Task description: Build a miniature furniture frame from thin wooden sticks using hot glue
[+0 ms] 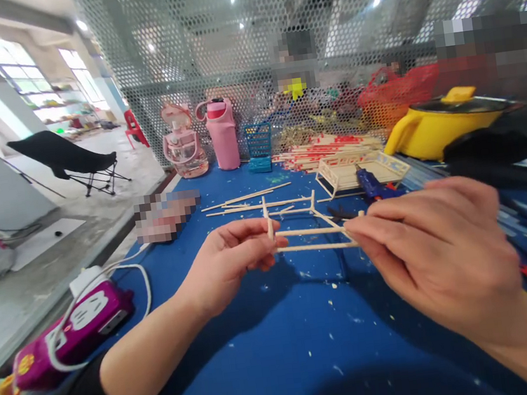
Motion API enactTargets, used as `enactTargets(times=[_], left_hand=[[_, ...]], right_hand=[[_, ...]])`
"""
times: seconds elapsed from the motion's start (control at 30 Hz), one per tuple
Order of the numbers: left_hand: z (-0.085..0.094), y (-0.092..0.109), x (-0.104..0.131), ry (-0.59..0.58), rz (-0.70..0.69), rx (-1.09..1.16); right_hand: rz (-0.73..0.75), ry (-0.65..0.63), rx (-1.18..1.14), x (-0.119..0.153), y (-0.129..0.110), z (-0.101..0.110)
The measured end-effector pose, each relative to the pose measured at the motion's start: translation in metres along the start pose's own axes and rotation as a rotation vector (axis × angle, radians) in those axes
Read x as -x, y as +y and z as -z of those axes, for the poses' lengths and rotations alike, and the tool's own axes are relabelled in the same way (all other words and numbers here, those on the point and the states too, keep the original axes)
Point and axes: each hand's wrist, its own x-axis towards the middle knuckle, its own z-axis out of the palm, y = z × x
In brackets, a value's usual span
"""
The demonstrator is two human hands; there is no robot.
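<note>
Above the blue tabletop (306,352) I hold a small frame of thin wooden sticks (313,232) between both hands. My left hand (232,256) pinches its left end, thumb and fingers round the short upright stick. At the right end my right hand (436,253) is closed with its fingertips on the corner, which they partly hide. Two long parallel sticks run between the hands, and further bars and short posts stretch away behind them. Several loose wooden sticks (247,196) lie on the table beyond my left hand.
A blue glue gun (372,184) rests by a wooden stick tray (329,183). Behind are red-tipped sticks (329,149), a pink bottle (223,135), a clear bottle (184,149) and a yellow pot (442,130). A purple power strip (76,332) with white cable lies left. Perforated metal mesh (218,30) stands behind.
</note>
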Motion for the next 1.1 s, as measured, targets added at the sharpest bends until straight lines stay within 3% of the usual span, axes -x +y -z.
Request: enactTargets(times=[0.57,0.77,0.9,1.1], left_hand=[[-0.002,-0.004,-0.002,0.046,-0.049,-0.169],[-0.003,-0.003,-0.001,0.132,-0.03,-0.23],[-0.001,-0.003,-0.002,0.105,0.012,-0.219],[-0.004,-0.008,0.0,0.129,0.026,-0.31]], right_hand=[[-0.121,-0.023,-0.016,0.0,-0.009,-0.011],[-0.224,-0.035,-0.265,0.004,-0.006,-0.022],[-0.365,-0.096,-0.468,0.008,-0.005,-0.023],[-0.467,-0.106,-0.511,0.009,-0.003,-0.021]])
